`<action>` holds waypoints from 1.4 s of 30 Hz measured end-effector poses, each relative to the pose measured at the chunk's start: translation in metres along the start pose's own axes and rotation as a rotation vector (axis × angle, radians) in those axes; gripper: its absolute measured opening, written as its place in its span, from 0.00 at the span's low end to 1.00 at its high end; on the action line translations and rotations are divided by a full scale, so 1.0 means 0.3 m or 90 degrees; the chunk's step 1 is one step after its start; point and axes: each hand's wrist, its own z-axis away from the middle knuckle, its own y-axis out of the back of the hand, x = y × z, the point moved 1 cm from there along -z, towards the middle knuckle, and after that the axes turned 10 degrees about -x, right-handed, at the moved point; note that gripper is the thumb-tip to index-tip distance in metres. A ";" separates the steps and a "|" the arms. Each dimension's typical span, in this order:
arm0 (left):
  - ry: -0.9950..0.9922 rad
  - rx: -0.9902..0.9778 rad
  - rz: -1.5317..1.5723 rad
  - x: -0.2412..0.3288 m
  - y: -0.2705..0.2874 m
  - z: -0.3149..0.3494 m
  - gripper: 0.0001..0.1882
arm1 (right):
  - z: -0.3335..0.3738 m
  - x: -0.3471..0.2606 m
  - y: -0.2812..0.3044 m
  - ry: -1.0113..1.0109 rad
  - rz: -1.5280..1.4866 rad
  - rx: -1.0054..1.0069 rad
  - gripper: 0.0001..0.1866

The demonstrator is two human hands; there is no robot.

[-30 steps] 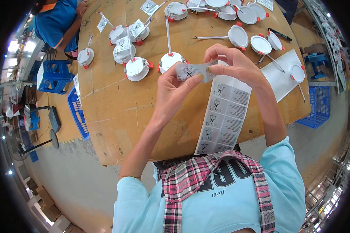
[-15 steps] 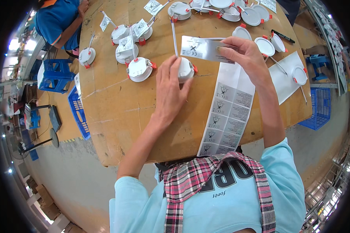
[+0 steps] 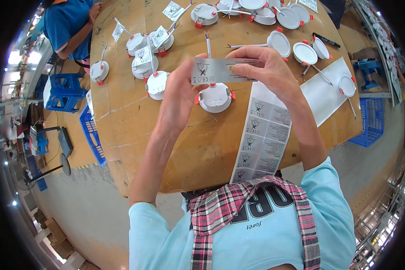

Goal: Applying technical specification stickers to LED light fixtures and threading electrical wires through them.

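Observation:
A silvery printed label (image 3: 218,72) is stretched level between my hands above the cardboard-topped table. My right hand (image 3: 270,72) pinches its right part between thumb and fingers. At its left end is my left hand (image 3: 177,94), closed on the edge, with the fingers partly behind the label and slightly blurred. Just below lies a round white downlight (image 3: 215,99), back side up, with red clips at its sides. A white cable (image 3: 208,47) with bare wire ends sticks up behind the label. Nearer to me, a sheet of labels (image 3: 263,135) runs down to the table's front edge.
Several downlights (image 3: 139,67), some with labels round their cables, stand at the left. More downlights (image 3: 292,18) fill the far side. A black marker (image 3: 326,40) and a white sheet (image 3: 326,96) lie at the right. Another person (image 3: 69,27) is at the far left.
My left hand has left the downlight and risen to the label's left end. The label has moved left and slightly nearer; the downlight now sits nearer to me.

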 end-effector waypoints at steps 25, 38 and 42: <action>-0.005 0.072 -0.219 -0.030 0.139 -0.173 0.11 | -0.124 0.071 0.014 -0.062 0.140 0.103 0.14; 0.045 0.053 -0.137 -0.056 0.172 -0.191 0.09 | -0.134 0.101 0.010 -0.004 0.107 0.126 0.13; 0.033 0.046 -0.122 -0.062 0.173 -0.191 0.09 | -0.135 0.102 0.013 -0.008 0.115 0.128 0.13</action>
